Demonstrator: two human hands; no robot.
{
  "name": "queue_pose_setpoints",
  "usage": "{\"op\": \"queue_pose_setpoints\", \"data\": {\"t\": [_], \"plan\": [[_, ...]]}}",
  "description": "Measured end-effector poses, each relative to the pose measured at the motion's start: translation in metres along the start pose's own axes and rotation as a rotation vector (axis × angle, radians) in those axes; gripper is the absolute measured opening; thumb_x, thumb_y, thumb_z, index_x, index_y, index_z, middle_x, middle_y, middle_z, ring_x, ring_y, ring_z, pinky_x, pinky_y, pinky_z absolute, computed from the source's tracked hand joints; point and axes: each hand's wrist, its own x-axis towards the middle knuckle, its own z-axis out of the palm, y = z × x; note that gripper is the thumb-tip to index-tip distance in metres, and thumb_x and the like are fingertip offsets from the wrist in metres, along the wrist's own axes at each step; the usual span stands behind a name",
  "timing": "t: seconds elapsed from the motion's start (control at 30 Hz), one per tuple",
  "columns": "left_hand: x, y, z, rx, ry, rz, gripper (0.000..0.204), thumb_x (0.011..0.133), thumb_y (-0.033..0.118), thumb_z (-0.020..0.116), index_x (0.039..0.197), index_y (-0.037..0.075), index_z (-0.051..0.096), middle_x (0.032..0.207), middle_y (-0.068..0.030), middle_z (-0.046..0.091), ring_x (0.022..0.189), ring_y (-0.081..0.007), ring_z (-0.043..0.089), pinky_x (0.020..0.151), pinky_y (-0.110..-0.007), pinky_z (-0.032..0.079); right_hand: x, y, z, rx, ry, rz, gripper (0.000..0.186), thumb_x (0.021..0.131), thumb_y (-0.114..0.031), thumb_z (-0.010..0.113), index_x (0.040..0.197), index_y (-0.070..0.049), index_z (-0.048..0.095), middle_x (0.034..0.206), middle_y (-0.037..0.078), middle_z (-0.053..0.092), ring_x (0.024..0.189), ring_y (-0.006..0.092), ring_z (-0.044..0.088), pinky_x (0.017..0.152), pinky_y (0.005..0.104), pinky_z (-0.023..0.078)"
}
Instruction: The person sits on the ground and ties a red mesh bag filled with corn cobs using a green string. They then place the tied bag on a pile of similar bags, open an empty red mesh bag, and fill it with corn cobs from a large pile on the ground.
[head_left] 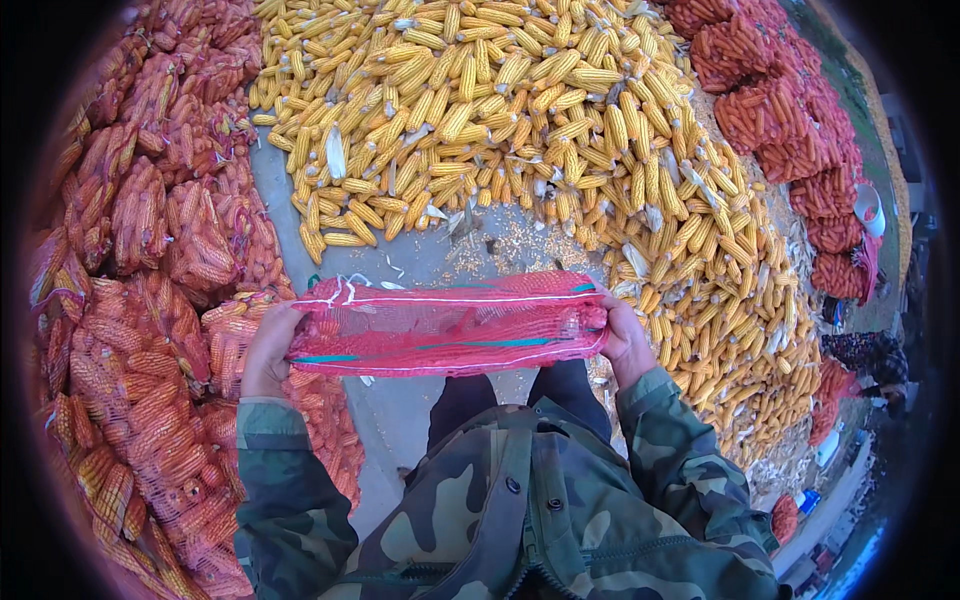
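A red mesh bag (450,325) with white and green stripes is stretched sideways in front of my body, its mouth spread and no cobs visible in it. My left hand (268,345) grips its left end, and my right hand (625,335) grips the right end. Some fingers of both hands are hidden by the mesh. Just beyond the bag rises a large heap of yellow corn cobs (460,110), which curves round to my right. Loose kernels (520,250) lie scattered on the floor between bag and heap.
Filled red mesh bags of corn (150,330) are stacked along my left. More full bags (770,120) line the far right. A white bucket (868,210) stands beside them. Another person (870,355) is at the right edge. Grey floor (385,440) shows near my legs.
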Motion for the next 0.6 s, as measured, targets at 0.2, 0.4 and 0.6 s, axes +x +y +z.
{"op": "queue_pose_setpoints", "data": {"t": [0.2,0.4,0.6], "plan": [[0.055,0.099,-0.033,-0.391,-0.13,0.155,0.02,0.093,0.019,0.059,0.102,0.003,0.066,0.087,-0.004,0.07,0.072,-0.0124,0.065,0.068,-0.028,0.054,-0.019,0.023,0.048,-0.374,-0.022,-0.175,0.034,0.096,-0.02,0.056,0.126,-0.002,0.055,0.114,0.01,0.065,0.1,0.02,0.065,0.089,0.0351,0.054],[0.047,0.117,-0.033,-0.727,-0.569,0.451,0.038,0.095,0.017,0.055,0.127,-0.003,0.051,0.122,-0.0129,0.061,0.114,-0.0228,0.057,0.1,-0.039,0.043,-0.018,0.059,0.07,-0.266,0.122,-0.066,0.041,0.098,-0.036,0.054,0.123,-0.004,0.058,0.116,0.01,0.065,0.103,0.0205,0.064,0.093,0.038,0.052],[-0.019,-0.019,0.026,-0.456,0.213,0.11,0.084,0.086,0.025,0.07,0.15,0.013,0.017,0.145,-0.0137,0.035,0.127,-0.0232,0.042,0.097,-0.045,0.041,0.001,0.098,0.1,-0.132,-0.058,0.335,0.052,0.1,-0.044,0.046,0.128,-0.001,0.052,0.122,0.012,0.063,0.108,0.0232,0.062,0.096,0.0408,0.05]]}}
